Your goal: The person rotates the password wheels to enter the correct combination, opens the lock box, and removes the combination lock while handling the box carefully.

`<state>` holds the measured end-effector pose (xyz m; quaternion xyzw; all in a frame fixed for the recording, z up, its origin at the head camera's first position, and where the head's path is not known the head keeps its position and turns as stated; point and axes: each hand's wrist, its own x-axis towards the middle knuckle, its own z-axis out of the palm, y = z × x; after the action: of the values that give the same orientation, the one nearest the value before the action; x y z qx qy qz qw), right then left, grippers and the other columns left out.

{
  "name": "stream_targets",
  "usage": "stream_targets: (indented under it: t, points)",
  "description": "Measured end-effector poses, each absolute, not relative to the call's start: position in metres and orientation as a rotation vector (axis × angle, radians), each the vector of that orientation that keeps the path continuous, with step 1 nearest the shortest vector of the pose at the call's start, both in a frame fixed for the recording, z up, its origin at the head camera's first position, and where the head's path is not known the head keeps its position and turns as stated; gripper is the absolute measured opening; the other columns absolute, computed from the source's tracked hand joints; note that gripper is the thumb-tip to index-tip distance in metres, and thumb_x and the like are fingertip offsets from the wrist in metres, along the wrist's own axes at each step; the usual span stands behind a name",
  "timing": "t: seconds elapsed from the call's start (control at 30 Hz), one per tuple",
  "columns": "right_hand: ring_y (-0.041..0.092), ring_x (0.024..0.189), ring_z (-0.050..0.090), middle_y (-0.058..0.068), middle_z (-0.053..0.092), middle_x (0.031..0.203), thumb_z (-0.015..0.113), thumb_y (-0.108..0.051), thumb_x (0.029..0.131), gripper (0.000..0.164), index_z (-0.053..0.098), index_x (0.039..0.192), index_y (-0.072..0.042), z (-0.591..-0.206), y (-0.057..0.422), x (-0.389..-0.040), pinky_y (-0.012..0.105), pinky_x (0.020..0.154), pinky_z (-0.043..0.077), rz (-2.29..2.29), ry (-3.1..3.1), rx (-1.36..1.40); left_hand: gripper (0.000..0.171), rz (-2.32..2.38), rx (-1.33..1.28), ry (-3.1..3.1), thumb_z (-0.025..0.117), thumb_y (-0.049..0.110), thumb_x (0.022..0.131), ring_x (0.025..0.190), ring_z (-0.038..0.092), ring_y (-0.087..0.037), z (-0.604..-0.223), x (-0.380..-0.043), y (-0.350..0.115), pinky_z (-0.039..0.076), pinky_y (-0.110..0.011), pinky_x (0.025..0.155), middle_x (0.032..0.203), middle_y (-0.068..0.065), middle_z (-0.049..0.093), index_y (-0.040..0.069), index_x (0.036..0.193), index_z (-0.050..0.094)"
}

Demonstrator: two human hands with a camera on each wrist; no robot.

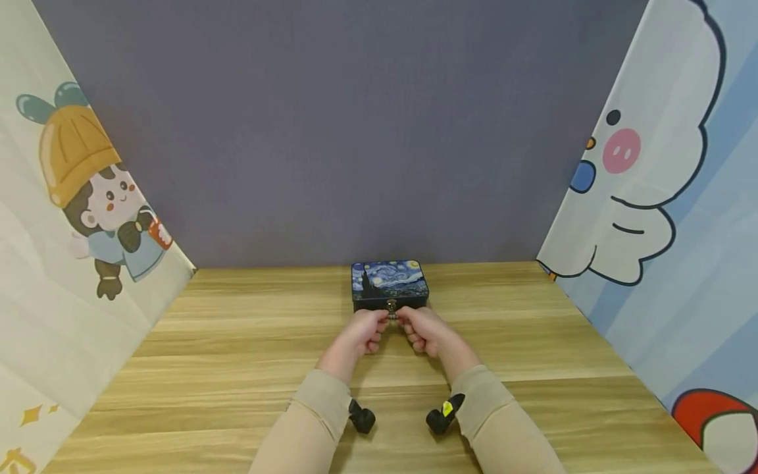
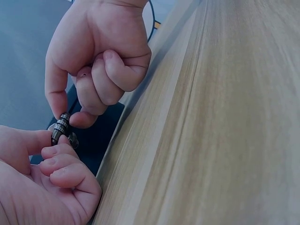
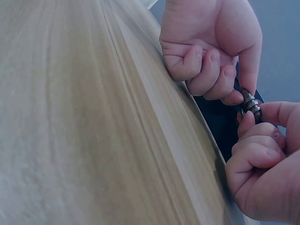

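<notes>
A dark box [image 1: 389, 283] with a swirling blue night-sky picture on its lid stands closed at the back of the table. A metal clasp [image 1: 391, 305] sits at the middle of its front. A small combination padlock [image 2: 61, 125] with ridged number rings is at that clasp. My left hand [image 1: 364, 329] pinches one end of the padlock between thumb and forefinger. From the other side my right hand [image 1: 428, 329] pinches the opposite end. The other fingers of both hands curl into the palms. In the right wrist view the padlock's rings [image 3: 251, 103] show between the fingertips.
The wood-grain table [image 1: 249, 368] spreads around and in front of the box. Behind it rises a grey panel [image 1: 379, 131]. Printed cartoon sheets flank the table, a left sheet [image 1: 35, 263] and a right sheet [image 1: 681, 296]. Black wrist cameras are on both sleeves.
</notes>
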<state>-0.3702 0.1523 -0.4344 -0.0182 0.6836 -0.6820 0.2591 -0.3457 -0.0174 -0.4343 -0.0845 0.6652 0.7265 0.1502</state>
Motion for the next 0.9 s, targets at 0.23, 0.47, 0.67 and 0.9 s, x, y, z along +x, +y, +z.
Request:
stream_targets:
  t: [0.23,0.47,0.67,0.9]
  points:
    - [0.007,0.043,0.024,-0.006,0.032,0.055,0.059,-0.025,0.095,0.024,0.056,0.086,-0.004,-0.434,0.153,-0.37,0.021,0.039,0.02,-1.836,1.854,-0.057,0.027,2.085,-0.24,1.927,0.05,0.026,0.106,0.047,0.024,-0.008,-0.4352,-0.3457,-0.018,0.023,-0.023,0.044,0.061,0.005,0.036,0.006,0.088,0.056]
    - [0.007,0.043,0.025,-0.007,0.032,0.055,0.059,-0.027,0.095,0.024,0.057,0.086,-0.005,-0.4345,0.1549,-0.371,0.021,0.039,0.021,-1.821,1.858,-0.079,0.028,2.086,-0.249,1.936,0.05,0.025,0.106,0.047,0.025,-0.008,-0.4337,-0.3448,-0.0172,0.024,-0.023,0.044,0.062,0.004,0.037,0.008,0.085,0.056]
    - [0.007,0.043,0.024,-0.007,0.032,0.055,0.059,-0.027,0.095,0.024,0.057,0.087,-0.005,-0.4353,0.1565,-0.3715,0.021,0.039,0.02,-1.803,1.859,-0.074,0.028,2.086,-0.245,1.947,0.051,0.024,0.105,0.047,0.025,-0.008,-0.4338,-0.3437,-0.0171,0.024,-0.023,0.043,0.062,0.004,0.037,0.007,0.083,0.056]
    - [0.007,0.044,0.024,-0.006,0.031,0.056,0.06,-0.031,0.096,0.03,0.059,0.091,-0.002,-0.4349,0.16,-0.3706,0.022,0.04,0.02,-1.791,1.867,-0.072,0.025,2.084,-0.223,1.954,0.052,0.023,0.104,0.047,0.026,-0.008,-0.4366,-0.344,-0.0162,0.025,-0.022,0.043,0.064,0.004,0.04,0.003,0.09,0.057]
